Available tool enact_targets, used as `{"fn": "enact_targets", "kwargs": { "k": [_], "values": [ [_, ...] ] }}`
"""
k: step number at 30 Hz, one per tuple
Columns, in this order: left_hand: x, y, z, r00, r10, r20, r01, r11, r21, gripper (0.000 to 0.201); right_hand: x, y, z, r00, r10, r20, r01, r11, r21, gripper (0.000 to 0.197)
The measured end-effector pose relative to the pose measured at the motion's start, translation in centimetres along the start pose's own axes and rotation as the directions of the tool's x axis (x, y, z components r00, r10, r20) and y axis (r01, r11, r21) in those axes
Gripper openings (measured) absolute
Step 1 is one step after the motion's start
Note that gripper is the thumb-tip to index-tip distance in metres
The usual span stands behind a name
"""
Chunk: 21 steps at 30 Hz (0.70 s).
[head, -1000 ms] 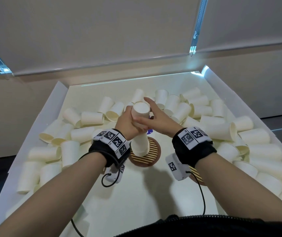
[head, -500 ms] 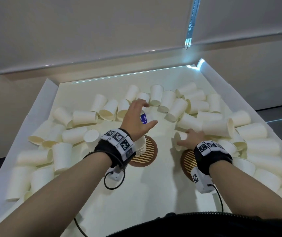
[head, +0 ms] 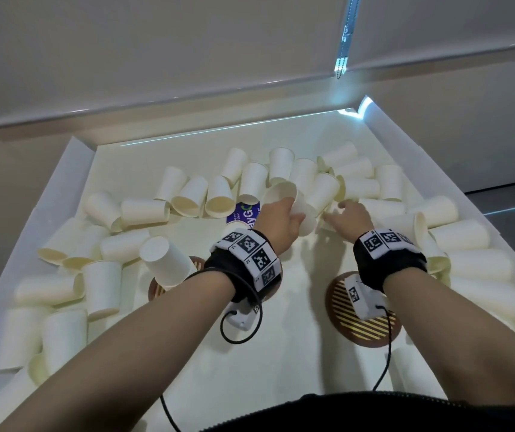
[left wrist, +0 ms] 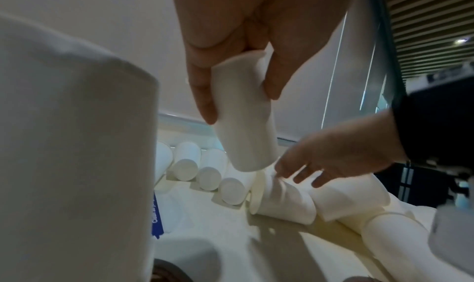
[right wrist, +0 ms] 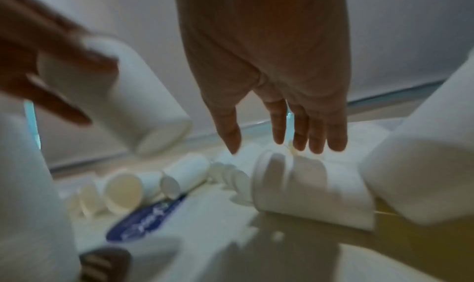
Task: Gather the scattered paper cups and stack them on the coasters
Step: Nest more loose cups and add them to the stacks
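Several white paper cups lie scattered around a white tray (head: 72, 169). My left hand (head: 290, 210) grips one cup (head: 295, 202) by its base end, lifted and tilted; in the left wrist view this held cup (left wrist: 243, 124) sits between thumb and fingers. My right hand (head: 340, 212) reaches with straight fingers (right wrist: 315, 136) over a lying cup (right wrist: 307, 189), and its fingertips touch that cup (left wrist: 282, 201) near the rim. An upside-down stack of cups (head: 167, 260) stands on the left coaster (head: 157, 289). The right coaster (head: 340, 310), brown with yellow stripes, holds no cups.
Cups crowd the tray's left side (head: 59, 332), far row (head: 281, 165) and right side (head: 480, 269). A blue printed label (head: 243, 213) lies on the tray floor beside my left hand. Raised tray walls (head: 437, 169) run along both sides. Wrist cables trail near the front.
Both hands left the stack on the left coaster and moved out to the far cups. The left hand has taken hold of a cup; the right moved farther in onto a lying cup.
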<state>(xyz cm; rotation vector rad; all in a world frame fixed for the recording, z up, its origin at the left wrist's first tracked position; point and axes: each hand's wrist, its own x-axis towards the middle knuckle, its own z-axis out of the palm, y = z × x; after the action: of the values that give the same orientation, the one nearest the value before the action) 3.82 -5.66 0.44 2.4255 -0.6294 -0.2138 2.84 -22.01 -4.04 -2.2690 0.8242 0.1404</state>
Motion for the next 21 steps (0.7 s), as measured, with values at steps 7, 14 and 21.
{"fn": "enact_targets", "kwargs": {
  "k": [7,14,21],
  "values": [
    [0.9,-0.6,-0.4,0.999,-0.025,-0.027,0.025,1.000,-0.002,0.030,3.5,2.8,3.9,0.999,-0.014,0.049,0.035,0.888,-0.459,0.061],
    [1.3,-0.8,0.8,0.993,-0.114,-0.032,0.113,0.993,-0.036,0.027,1.9,1.2,4.3,0.985,-0.069,0.158,0.102,0.972,-0.211,0.071],
    [1.8,1.5,1.0,0.980,-0.196,-0.011,0.184,0.936,-0.301,0.050,-3.4,-1.1,-1.7,0.935,-0.309,0.174,0.271,0.939,0.212,0.068]
  ]
}}
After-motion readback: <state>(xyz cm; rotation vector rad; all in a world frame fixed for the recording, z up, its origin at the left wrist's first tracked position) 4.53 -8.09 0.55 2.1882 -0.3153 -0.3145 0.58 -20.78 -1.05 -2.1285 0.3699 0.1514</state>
